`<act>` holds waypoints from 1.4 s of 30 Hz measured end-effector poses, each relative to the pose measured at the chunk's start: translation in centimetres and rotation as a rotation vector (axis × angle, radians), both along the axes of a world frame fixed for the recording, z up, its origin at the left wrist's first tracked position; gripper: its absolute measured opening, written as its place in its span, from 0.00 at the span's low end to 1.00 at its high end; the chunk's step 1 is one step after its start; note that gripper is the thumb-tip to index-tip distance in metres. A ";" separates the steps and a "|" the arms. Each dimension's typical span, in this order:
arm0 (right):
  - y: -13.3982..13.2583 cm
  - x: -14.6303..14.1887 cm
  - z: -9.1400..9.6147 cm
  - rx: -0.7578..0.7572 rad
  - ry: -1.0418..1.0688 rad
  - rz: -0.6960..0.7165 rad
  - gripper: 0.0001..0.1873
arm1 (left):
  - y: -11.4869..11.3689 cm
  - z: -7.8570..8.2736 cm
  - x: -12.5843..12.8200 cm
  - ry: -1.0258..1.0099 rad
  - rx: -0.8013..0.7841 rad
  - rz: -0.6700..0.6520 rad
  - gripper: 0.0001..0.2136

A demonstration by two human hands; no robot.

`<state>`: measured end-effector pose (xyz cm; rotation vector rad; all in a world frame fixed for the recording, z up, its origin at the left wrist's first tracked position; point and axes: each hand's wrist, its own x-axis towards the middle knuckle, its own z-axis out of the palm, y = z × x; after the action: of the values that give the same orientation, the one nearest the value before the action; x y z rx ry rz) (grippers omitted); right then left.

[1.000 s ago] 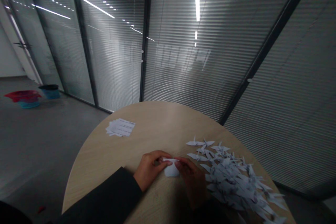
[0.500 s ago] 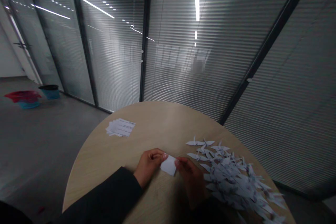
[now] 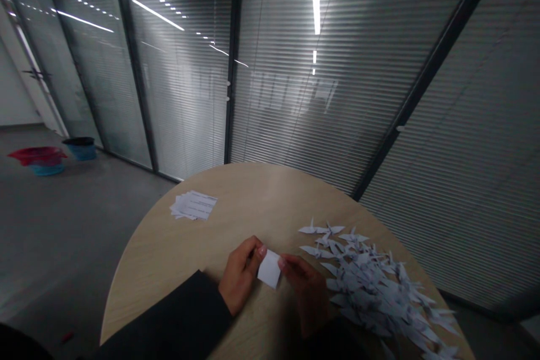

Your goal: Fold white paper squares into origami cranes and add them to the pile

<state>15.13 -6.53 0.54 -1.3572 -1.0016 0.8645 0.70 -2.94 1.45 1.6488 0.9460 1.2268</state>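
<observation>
Between my left hand (image 3: 240,275) and my right hand (image 3: 306,295) is a small folded piece of white paper (image 3: 269,269), held upright by its edges with the fingertips of both hands. Both hands rest low over the round light-wood table (image 3: 261,202). To the right of my right hand lies a heap of white origami cranes (image 3: 375,287), close to its fingers but not touching them. A small stack of printed paper slips (image 3: 193,205) lies farther off, beyond my left hand.
Glass partitions with slatted blinds (image 3: 320,101) stand beyond the table. On the grey floor at the left are a red-topped basin (image 3: 39,156) and a blue bin with a dark rim (image 3: 80,149). A small red scrap (image 3: 66,337) lies on the floor near the table.
The paper has gone from a rounded, puffed shape to a flatter piece, turned more upright between my fingers. My left hand has rotated, its fingers now pointing up and to the right.
</observation>
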 end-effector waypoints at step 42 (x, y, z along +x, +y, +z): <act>0.2 1.2 1.0 0.030 -0.069 -0.162 0.18 | 1.6 -0.7 -0.3 0.013 -0.061 -0.168 0.16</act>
<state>16.37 -6.29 1.52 -1.4293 -0.9393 0.6829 0.42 -1.34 0.70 1.6540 0.8267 1.0657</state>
